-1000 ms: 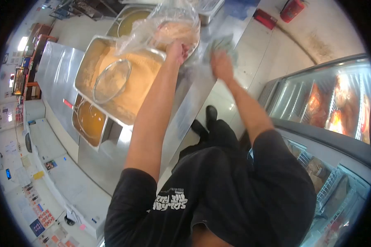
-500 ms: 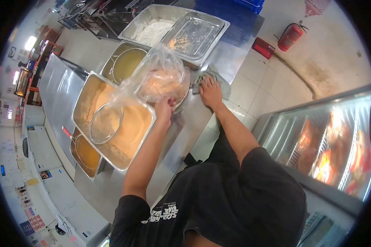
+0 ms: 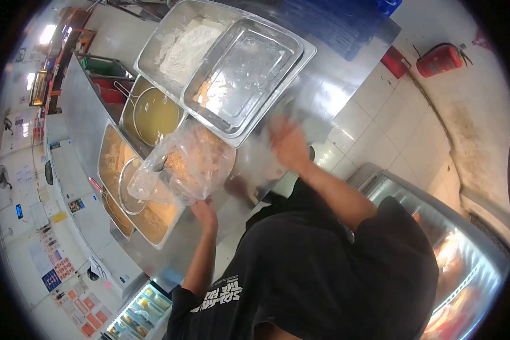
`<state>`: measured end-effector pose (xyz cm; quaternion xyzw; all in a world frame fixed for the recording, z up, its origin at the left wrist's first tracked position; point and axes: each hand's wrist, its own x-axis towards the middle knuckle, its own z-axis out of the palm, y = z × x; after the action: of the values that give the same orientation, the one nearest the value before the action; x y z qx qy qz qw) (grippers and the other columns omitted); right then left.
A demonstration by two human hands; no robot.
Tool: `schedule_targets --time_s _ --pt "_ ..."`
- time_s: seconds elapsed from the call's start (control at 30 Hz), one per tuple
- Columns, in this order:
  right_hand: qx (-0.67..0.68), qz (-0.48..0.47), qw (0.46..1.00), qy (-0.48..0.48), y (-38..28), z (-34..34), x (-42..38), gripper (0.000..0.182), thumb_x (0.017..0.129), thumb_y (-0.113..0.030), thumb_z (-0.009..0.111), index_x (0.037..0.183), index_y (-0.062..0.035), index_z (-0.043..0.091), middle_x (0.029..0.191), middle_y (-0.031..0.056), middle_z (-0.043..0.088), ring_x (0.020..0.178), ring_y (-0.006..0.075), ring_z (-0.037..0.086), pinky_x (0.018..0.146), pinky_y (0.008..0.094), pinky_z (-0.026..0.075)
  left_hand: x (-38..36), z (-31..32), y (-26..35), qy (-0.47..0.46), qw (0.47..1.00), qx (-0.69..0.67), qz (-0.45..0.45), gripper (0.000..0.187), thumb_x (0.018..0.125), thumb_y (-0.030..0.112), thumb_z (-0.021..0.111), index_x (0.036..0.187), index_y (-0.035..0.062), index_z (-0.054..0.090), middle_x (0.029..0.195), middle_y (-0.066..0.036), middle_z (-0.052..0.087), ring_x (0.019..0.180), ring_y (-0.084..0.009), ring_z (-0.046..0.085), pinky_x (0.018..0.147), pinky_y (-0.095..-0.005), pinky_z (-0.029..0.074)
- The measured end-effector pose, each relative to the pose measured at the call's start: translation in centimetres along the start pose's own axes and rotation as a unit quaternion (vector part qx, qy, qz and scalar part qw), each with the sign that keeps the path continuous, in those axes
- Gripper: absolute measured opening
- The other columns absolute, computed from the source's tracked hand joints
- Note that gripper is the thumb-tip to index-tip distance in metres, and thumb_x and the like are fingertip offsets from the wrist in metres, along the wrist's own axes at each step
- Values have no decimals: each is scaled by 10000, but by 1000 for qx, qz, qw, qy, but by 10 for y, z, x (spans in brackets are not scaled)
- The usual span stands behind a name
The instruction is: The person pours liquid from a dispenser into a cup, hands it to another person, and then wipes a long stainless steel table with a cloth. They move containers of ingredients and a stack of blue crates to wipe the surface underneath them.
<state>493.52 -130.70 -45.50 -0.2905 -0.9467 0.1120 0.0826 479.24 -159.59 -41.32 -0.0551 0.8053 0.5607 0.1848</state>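
My left hand (image 3: 205, 214) has its fingers closed on the near edge of a clear plastic bag (image 3: 190, 164). Orange-brown crumbs (image 3: 181, 165) show through the plastic, and a pale round rim curves around the bag's right side. Motion smears my right hand (image 3: 288, 141), which bears on a grey-green cloth (image 3: 309, 122) at the edge of the steel table (image 3: 337, 85). Just beyond the bag stands a shallow metal tray (image 3: 249, 73) with a few orange scraps in it. Left of the bag, a wire strainer (image 3: 131, 190) rests in a pan of tan powder (image 3: 163, 214).
White flour (image 3: 190, 51) fills part of a deep steel pan at the back. A second strainer sits in yellow liquid (image 3: 156, 116). A blue crate (image 3: 328, 22) stands at the far end. On the right are a fire extinguisher (image 3: 439, 60) and a lit glass-front fridge (image 3: 459, 249).
The view has shifted, bringing the trays closer. My right hand and the cloth have moved along the table edge, now blurred. My left hand still grips the bag, which leans more over the powder pan.
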Motion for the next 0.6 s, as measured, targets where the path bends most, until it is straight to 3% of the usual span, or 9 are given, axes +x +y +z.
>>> schedule_targets --time_s 0.03,0.1,0.2,0.23,0.27,0.33,0.47,0.57,0.6 --pt "3 -1 1000 -11 3 6 -7 460 911 -249 503 1355 -131 511 1443 166 421 1304 394 403 1038 561 322 0 4 -5 39 998 11 41 313 965 203 451 1179 -11 532 1036 -93 593 874 -172 586 687 -309 462" --pt "175 -196 965 14 12 20 -20 429 869 -211 540 1283 -99 563 1376 168 482 1279 362 437 1024 551 349 2 3 -18 72 994 23 78 304 961 182 459 1164 -26 549 983 -93 601 853 -165 559 687 -309 448" --pt "35 -85 994 66 103 21 41 322 872 -195 543 1141 -29 603 1283 155 549 1258 349 453 1029 477 375 2 -17 -32 -8 987 110 121 320 958 213 455 1147 -33 532 1045 -106 596 941 -190 582 721 -316 468" --pt "-20 -20 999 42 126 -17 63 358 890 -206 524 1195 -30 588 1291 169 544 1256 365 448 1052 458 353 -3 -15 -24 -21 983 111 147 307 951 209 465 1108 -39 552 1020 -110 601 922 -187 577 727 -318 462" --pt "-45 19 982 185 150 -8 74 415 887 -223 517 1253 -31 565 1286 196 546 1256 373 447 1047 484 347 -7 -13 -20 -34 978 111 174 296 944 204 475 1070 -46 571 995 -114 606 904 -184 572 733 -319 455" --pt "-81 92 971 204 132 -1 72 442 915 -252 494 1302 -44 539 1321 193 528 1273 374 435 1052 504 335 -13 -10 -23 -37 980 96 168 272 943 179 473 1072 -43 563 1008 -112 609 890 -178 558 754 -311 446" --pt "67 -78 994 29 -9 48 -13 420 886 -220 507 1249 -20 581 1329 171 531 1285 358 438 1080 517 311 -9 -11 -36 -54 975 85 198 226 926 111 497 1093 -32 548 1053 -111 618 912 -175 570 780 -295 450" --pt "139 -213 965 57 -14 24 -25 392 858 -184 527 1194 3 604 1265 182 573 1251 362 473 1077 504 333 -10 -13 -42 -82 974 35 210 228 911 64 511 1122 -18 542 1074 -107 616 918 -175 594 776 -282 461" --pt "75 -161 983 38 14 35 -6 389 876 -205 520 1213 -25 594 1305 167 549 1239 358 481 1075 469 344 -13 -17 -37 -79 973 31 212 228 911 64 511 1122 -18 542 1074 -107 616 918 -175 594 776 -282 461"
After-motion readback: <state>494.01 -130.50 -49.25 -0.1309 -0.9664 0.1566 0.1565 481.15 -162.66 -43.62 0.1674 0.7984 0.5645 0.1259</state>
